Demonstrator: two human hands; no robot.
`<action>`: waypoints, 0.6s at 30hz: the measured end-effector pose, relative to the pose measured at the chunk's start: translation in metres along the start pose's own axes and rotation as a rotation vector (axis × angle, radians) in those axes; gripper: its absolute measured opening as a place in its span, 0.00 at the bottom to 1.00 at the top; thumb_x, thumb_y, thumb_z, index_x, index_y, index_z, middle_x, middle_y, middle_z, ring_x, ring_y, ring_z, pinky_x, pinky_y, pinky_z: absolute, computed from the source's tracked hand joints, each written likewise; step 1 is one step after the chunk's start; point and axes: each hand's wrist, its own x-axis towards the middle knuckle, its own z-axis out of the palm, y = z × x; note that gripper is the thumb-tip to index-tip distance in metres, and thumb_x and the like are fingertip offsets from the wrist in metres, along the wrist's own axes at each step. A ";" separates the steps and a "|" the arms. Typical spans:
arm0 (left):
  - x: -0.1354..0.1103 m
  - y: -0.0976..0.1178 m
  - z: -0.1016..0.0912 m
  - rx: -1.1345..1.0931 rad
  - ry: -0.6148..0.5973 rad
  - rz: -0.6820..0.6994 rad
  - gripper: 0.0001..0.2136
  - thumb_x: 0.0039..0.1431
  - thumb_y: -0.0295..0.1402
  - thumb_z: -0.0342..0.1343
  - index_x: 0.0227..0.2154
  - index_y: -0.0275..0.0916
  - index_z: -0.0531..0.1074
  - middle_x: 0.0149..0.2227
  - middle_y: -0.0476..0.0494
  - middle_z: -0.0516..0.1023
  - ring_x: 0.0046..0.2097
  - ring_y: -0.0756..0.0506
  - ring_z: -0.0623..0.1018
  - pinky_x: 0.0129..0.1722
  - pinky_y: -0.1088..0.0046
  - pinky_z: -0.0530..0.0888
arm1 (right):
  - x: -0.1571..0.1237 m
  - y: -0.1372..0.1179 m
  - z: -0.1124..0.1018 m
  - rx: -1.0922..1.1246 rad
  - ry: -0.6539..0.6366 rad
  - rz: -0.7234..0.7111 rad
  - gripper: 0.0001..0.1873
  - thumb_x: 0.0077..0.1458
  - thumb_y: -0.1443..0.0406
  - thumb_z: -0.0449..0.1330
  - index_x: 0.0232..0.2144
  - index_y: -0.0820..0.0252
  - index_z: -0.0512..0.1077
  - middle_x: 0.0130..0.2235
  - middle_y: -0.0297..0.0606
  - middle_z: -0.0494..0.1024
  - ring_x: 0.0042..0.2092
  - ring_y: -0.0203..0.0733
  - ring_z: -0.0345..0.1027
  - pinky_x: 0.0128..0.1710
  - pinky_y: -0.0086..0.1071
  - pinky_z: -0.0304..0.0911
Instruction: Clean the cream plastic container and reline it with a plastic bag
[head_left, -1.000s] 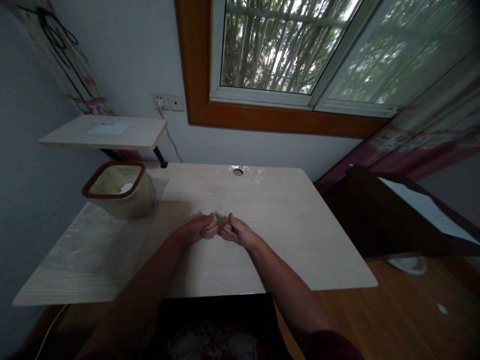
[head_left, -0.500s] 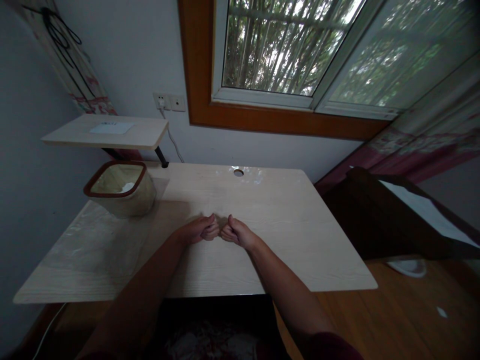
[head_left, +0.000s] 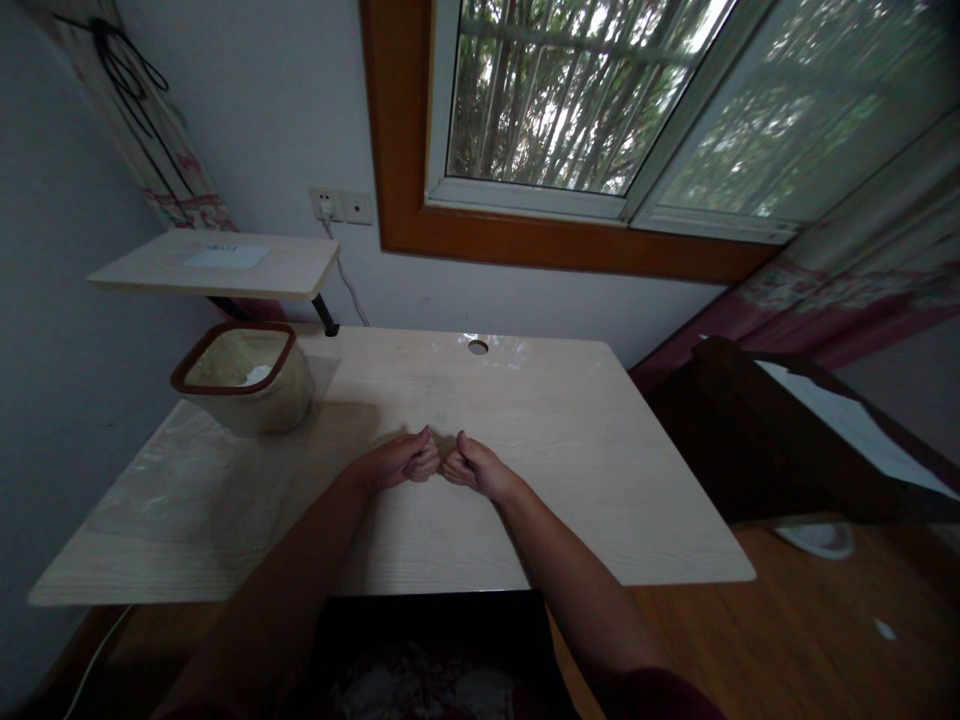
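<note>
My left hand (head_left: 401, 461) and my right hand (head_left: 469, 466) rest side by side on the middle of a pale wooden desk (head_left: 585, 480). Both are curled into loose fists with thumbs on top, knuckles nearly touching. Nothing shows inside either fist. The nearest object is a beige bin with a brown rim (head_left: 244, 375), standing on the desk to the left of my left hand.
A clear plastic sheet (head_left: 187, 480) covers the desk's left part. A small raised shelf (head_left: 217, 265) holds a white paper at back left. A cable hole (head_left: 478, 347) sits near the desk's back edge. Dark furniture (head_left: 772, 440) stands to the right under the window (head_left: 600, 100).
The hands stay still in the same fists. Only the camera view has shifted slightly.
</note>
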 end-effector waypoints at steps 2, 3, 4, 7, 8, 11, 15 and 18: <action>0.001 0.000 0.001 0.012 0.007 0.010 0.32 0.62 0.63 0.40 0.15 0.41 0.50 0.16 0.56 0.47 0.19 0.54 0.47 0.20 0.72 0.48 | -0.001 0.001 -0.001 0.002 0.036 -0.005 0.41 0.60 0.35 0.43 0.09 0.54 0.53 0.12 0.27 0.48 0.17 0.31 0.41 0.21 0.33 0.39; 0.002 0.000 0.001 0.024 0.014 0.016 0.32 0.62 0.63 0.40 0.15 0.41 0.50 0.16 0.55 0.47 0.19 0.54 0.48 0.20 0.72 0.49 | -0.001 0.002 -0.001 -0.011 0.070 -0.007 0.41 0.60 0.34 0.43 0.09 0.55 0.54 0.12 0.27 0.50 0.17 0.31 0.42 0.21 0.33 0.39; 0.002 0.001 0.002 0.044 0.037 0.026 0.32 0.63 0.63 0.39 0.16 0.40 0.52 0.17 0.55 0.49 0.19 0.54 0.50 0.20 0.72 0.51 | -0.001 0.002 -0.003 -0.032 0.116 -0.007 0.41 0.60 0.34 0.42 0.10 0.56 0.58 0.12 0.28 0.52 0.17 0.31 0.43 0.21 0.33 0.39; 0.002 0.009 0.002 0.166 0.248 0.057 0.29 0.64 0.59 0.42 0.20 0.38 0.61 0.19 0.52 0.58 0.20 0.53 0.56 0.21 0.74 0.54 | -0.002 0.000 -0.011 -0.094 0.326 -0.017 0.41 0.59 0.34 0.42 0.18 0.59 0.70 0.13 0.29 0.58 0.17 0.32 0.45 0.20 0.32 0.39; -0.001 0.015 0.001 0.236 0.344 0.066 0.28 0.64 0.57 0.44 0.22 0.38 0.63 0.20 0.51 0.61 0.21 0.53 0.58 0.22 0.75 0.55 | -0.003 -0.002 -0.016 -0.103 0.415 -0.036 0.40 0.59 0.34 0.43 0.20 0.60 0.72 0.13 0.28 0.58 0.16 0.32 0.45 0.20 0.32 0.39; -0.018 0.038 -0.003 0.499 0.546 0.107 0.21 0.64 0.50 0.51 0.25 0.36 0.67 0.23 0.50 0.68 0.24 0.53 0.64 0.25 0.76 0.61 | -0.011 -0.012 -0.032 -0.138 0.695 -0.146 0.36 0.61 0.37 0.47 0.22 0.59 0.71 0.12 0.27 0.57 0.16 0.33 0.45 0.20 0.33 0.41; -0.061 0.079 -0.008 0.826 0.716 0.200 0.15 0.62 0.45 0.55 0.34 0.37 0.74 0.30 0.48 0.75 0.29 0.51 0.71 0.31 0.74 0.69 | -0.030 -0.024 -0.054 -0.299 0.937 -0.203 0.33 0.61 0.40 0.50 0.24 0.60 0.73 0.16 0.30 0.62 0.20 0.34 0.52 0.22 0.32 0.44; -0.099 0.107 -0.010 1.049 0.883 0.331 0.14 0.61 0.45 0.57 0.38 0.39 0.75 0.37 0.44 0.77 0.36 0.47 0.76 0.36 0.70 0.73 | -0.040 -0.028 -0.062 -0.390 1.041 -0.209 0.32 0.62 0.41 0.51 0.25 0.60 0.74 0.18 0.31 0.64 0.22 0.35 0.54 0.23 0.32 0.46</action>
